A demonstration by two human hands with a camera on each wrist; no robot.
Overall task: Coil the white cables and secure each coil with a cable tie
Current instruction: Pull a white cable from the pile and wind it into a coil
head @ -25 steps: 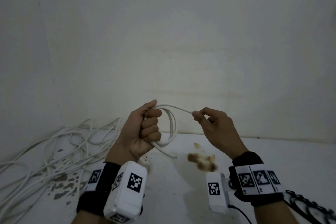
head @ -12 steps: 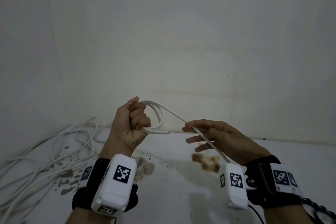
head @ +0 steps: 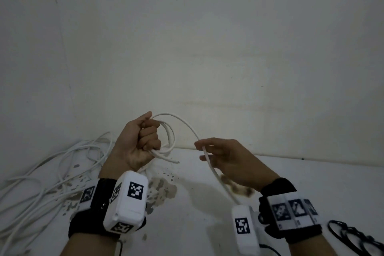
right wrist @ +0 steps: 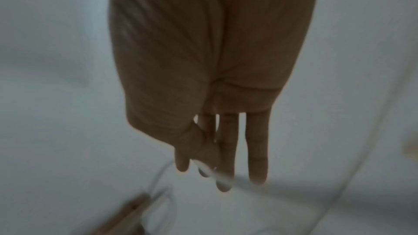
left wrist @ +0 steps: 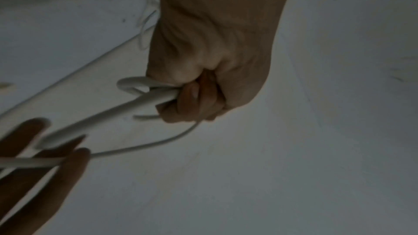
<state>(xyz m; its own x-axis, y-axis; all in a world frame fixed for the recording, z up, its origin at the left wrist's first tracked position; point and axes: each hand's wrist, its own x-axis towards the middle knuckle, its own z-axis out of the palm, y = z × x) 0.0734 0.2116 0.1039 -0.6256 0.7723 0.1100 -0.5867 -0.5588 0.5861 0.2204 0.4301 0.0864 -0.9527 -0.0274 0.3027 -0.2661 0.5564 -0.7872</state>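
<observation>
My left hand is a fist that grips a small coil of white cable, held up in front of the wall. A short cable end sticks out below the fist. From the fist's top the cable arcs right to my right hand. It passes between that hand's straight fingers and runs down toward the right wrist. The left wrist view shows the fist on the cable and the right fingers around the strand. My right hand appears blurred in the right wrist view.
A loose pile of white cables lies on the white surface at the left, against the wall. Black cable ties lie at the lower right. Brown stains mark the surface below my hands.
My right hand let go of its pinch near the coil, straightened its fingers and slid down the cable to the right. A wider arc now spans the hands.
</observation>
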